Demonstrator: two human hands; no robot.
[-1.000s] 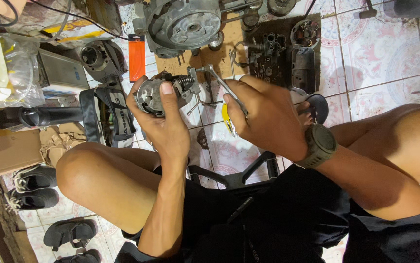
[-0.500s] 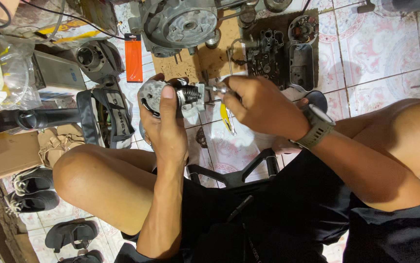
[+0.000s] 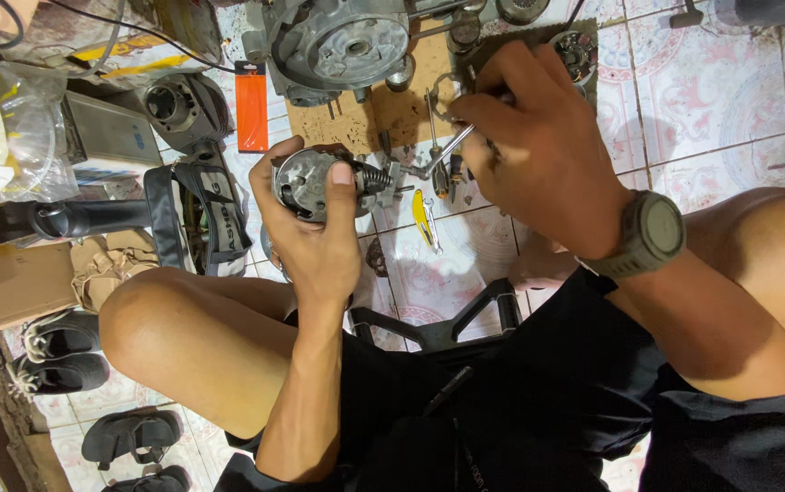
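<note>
Head view: left hand (image 3: 320, 241) grips a round metal engine part (image 3: 309, 182); right hand (image 3: 538, 155) is closed around a wrench (image 3: 438, 153) touching it.

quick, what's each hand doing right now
Left hand: closed around a round grey metal engine part.
Right hand: closed on a slim silver metal tool.

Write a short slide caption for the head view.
Left hand grips a round metal engine part; right hand applies a metal wrench to it.

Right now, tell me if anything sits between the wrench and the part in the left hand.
Nothing visible does. The left hand grips the round metal part; the right hand holds the wrench with its tip at the part's spring end.
</note>
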